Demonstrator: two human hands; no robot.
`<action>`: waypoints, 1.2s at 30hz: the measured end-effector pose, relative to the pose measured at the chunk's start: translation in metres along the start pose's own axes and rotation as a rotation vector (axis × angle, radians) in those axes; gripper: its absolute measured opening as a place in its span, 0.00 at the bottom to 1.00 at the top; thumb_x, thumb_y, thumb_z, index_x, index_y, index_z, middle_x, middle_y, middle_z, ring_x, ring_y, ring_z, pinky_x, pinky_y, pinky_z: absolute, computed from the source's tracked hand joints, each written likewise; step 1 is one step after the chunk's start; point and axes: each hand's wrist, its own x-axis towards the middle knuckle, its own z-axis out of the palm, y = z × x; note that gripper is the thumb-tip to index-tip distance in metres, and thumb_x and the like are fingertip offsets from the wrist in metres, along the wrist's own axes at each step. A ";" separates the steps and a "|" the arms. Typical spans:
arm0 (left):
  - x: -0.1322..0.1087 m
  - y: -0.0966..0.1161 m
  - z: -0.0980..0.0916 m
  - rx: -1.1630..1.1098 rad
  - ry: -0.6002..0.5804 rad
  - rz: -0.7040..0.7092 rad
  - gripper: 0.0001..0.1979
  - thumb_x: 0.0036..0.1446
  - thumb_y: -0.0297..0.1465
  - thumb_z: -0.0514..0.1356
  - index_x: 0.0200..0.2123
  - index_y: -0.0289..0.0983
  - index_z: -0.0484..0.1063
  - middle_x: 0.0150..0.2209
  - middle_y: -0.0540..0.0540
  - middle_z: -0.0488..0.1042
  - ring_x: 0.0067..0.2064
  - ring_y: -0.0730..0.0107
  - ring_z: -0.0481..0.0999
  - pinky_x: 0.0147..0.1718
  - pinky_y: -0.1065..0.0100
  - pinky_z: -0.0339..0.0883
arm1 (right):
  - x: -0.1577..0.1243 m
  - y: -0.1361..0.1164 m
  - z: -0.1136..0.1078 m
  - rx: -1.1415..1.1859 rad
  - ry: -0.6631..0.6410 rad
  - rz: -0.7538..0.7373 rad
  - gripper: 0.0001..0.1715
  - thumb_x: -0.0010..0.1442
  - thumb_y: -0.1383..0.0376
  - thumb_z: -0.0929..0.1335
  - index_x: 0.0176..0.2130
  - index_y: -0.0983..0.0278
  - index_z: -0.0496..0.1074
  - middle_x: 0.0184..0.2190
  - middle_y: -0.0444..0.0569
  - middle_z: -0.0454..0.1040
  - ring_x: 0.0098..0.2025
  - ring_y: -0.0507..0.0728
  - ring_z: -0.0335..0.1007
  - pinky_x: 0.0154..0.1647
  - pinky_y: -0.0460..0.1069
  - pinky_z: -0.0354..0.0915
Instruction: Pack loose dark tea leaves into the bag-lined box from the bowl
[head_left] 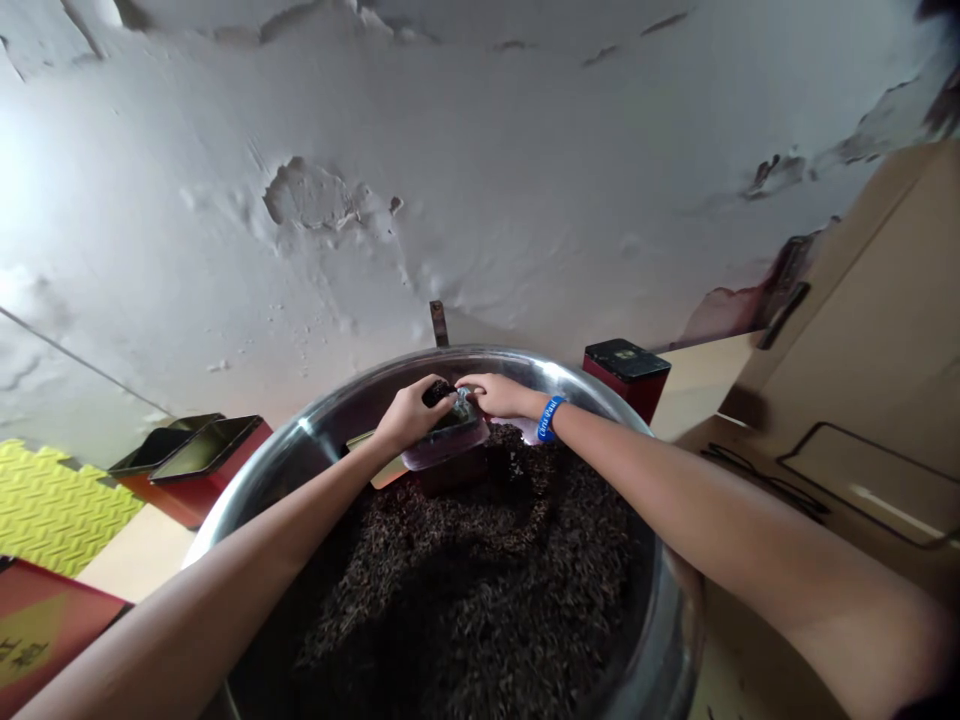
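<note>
A large metal basin [517, 357] holds a heap of loose dark tea leaves [510, 590]. Near its far side, a red tin [450, 472] with a pale, see-through plastic edge around its top stands among the leaves. Over the tin's mouth, my left hand [411, 415] is closed, thumb and fingers pinching a clear plastic bag [465, 405]; dark leaves show between them. My right hand [504, 394], with a blue wristband [550, 418], grips the same shiny plastic from the right. Part of the bag is hidden by my fingers.
Open red tins [206, 455] stand left of the basin, and another red box [67, 625] lies nearer. A black-topped red tin [628, 372] is at the right, beside a cardboard box [847, 300]. Behind is a peeling wall [480, 180]; yellow matting [60, 505] lies left.
</note>
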 end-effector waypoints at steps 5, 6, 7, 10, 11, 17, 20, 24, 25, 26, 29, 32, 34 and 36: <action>0.001 -0.002 0.004 -0.004 0.046 -0.035 0.16 0.50 0.42 0.53 0.37 0.37 0.68 0.34 0.49 0.73 0.35 0.68 0.71 0.35 0.71 0.63 | -0.001 -0.002 -0.001 -0.060 0.021 -0.030 0.22 0.51 0.71 0.59 0.46 0.63 0.68 0.37 0.49 0.73 0.30 0.51 0.66 0.31 0.44 0.58; 0.001 -0.001 0.003 -0.005 0.048 -0.037 0.16 0.50 0.42 0.53 0.37 0.37 0.68 0.34 0.48 0.73 0.35 0.68 0.71 0.36 0.71 0.63 | -0.001 -0.002 -0.001 -0.068 0.025 -0.035 0.22 0.51 0.71 0.59 0.46 0.63 0.68 0.37 0.49 0.73 0.30 0.51 0.66 0.31 0.44 0.57; 0.000 -0.001 0.003 -0.005 0.048 -0.038 0.16 0.50 0.42 0.53 0.37 0.37 0.68 0.34 0.48 0.73 0.35 0.68 0.71 0.36 0.71 0.63 | -0.001 -0.002 -0.001 -0.075 0.029 -0.042 0.23 0.51 0.71 0.59 0.46 0.63 0.68 0.37 0.48 0.73 0.30 0.51 0.66 0.31 0.44 0.57; -0.001 0.000 0.002 0.000 0.041 -0.038 0.16 0.50 0.42 0.54 0.36 0.37 0.68 0.33 0.49 0.73 0.35 0.68 0.71 0.35 0.71 0.62 | 0.000 -0.001 0.000 -0.100 0.033 -0.063 0.23 0.51 0.71 0.59 0.46 0.62 0.68 0.37 0.49 0.73 0.31 0.52 0.66 0.31 0.44 0.57; -0.001 0.001 0.002 0.003 0.038 -0.038 0.16 0.50 0.41 0.53 0.36 0.37 0.68 0.33 0.49 0.73 0.35 0.68 0.71 0.35 0.71 0.62 | 0.000 0.000 0.000 -0.109 0.034 -0.073 0.23 0.51 0.71 0.59 0.46 0.62 0.68 0.37 0.48 0.73 0.32 0.52 0.66 0.31 0.44 0.57; -0.001 0.001 0.003 0.024 0.015 -0.041 0.16 0.49 0.42 0.53 0.36 0.37 0.68 0.32 0.48 0.73 0.35 0.68 0.70 0.35 0.70 0.62 | 0.004 0.005 0.002 -0.140 0.046 -0.106 0.21 0.52 0.70 0.58 0.44 0.61 0.69 0.39 0.49 0.72 0.35 0.53 0.66 0.32 0.44 0.56; 0.000 -0.001 0.003 0.034 0.016 -0.054 0.17 0.49 0.43 0.54 0.36 0.37 0.68 0.32 0.48 0.73 0.34 0.67 0.71 0.35 0.69 0.63 | 0.004 0.006 0.002 -0.141 0.043 -0.108 0.20 0.52 0.70 0.58 0.44 0.61 0.68 0.39 0.49 0.72 0.35 0.54 0.66 0.32 0.44 0.56; 0.001 -0.005 0.004 0.041 0.032 -0.041 0.17 0.49 0.43 0.54 0.37 0.38 0.68 0.33 0.48 0.73 0.35 0.67 0.71 0.35 0.69 0.62 | 0.003 0.005 0.001 -0.159 0.037 -0.100 0.20 0.53 0.69 0.58 0.44 0.61 0.68 0.38 0.49 0.73 0.35 0.54 0.66 0.32 0.45 0.56; 0.001 -0.005 0.004 0.038 0.041 -0.036 0.16 0.49 0.43 0.54 0.37 0.38 0.68 0.33 0.48 0.73 0.35 0.68 0.71 0.35 0.69 0.62 | 0.002 0.005 0.001 -0.162 0.034 -0.101 0.20 0.53 0.69 0.58 0.44 0.61 0.68 0.38 0.49 0.72 0.35 0.54 0.66 0.33 0.45 0.56; 0.001 -0.006 0.004 0.034 0.048 -0.032 0.16 0.50 0.43 0.53 0.37 0.38 0.68 0.33 0.48 0.73 0.35 0.68 0.70 0.35 0.69 0.62 | 0.002 0.004 0.001 -0.163 0.029 -0.104 0.20 0.53 0.69 0.58 0.44 0.61 0.68 0.39 0.49 0.72 0.36 0.54 0.66 0.33 0.45 0.56; 0.002 -0.005 0.004 0.030 0.065 -0.041 0.16 0.49 0.43 0.54 0.37 0.38 0.67 0.34 0.48 0.72 0.35 0.68 0.70 0.35 0.70 0.62 | 0.002 0.003 0.001 -0.167 0.019 -0.098 0.19 0.55 0.68 0.58 0.45 0.61 0.68 0.40 0.49 0.72 0.37 0.54 0.66 0.34 0.44 0.56; 0.002 -0.006 0.004 0.046 0.072 -0.061 0.17 0.48 0.42 0.55 0.37 0.37 0.67 0.33 0.48 0.72 0.35 0.68 0.70 0.35 0.70 0.62 | 0.001 0.002 0.000 -0.190 0.016 -0.091 0.19 0.55 0.67 0.58 0.44 0.61 0.68 0.39 0.49 0.72 0.36 0.53 0.66 0.32 0.44 0.55; 0.003 -0.007 0.004 0.054 0.065 -0.061 0.16 0.49 0.42 0.54 0.35 0.36 0.68 0.32 0.48 0.73 0.34 0.69 0.70 0.34 0.70 0.62 | 0.001 0.001 0.000 -0.198 0.009 -0.102 0.18 0.54 0.67 0.58 0.43 0.61 0.69 0.38 0.49 0.73 0.35 0.53 0.66 0.32 0.44 0.55; 0.003 -0.008 0.004 0.052 0.061 -0.052 0.15 0.50 0.42 0.53 0.34 0.36 0.68 0.31 0.48 0.73 0.33 0.69 0.70 0.33 0.70 0.62 | 0.001 0.001 0.000 -0.191 0.011 -0.114 0.18 0.54 0.67 0.58 0.43 0.61 0.69 0.37 0.49 0.73 0.34 0.53 0.66 0.32 0.45 0.55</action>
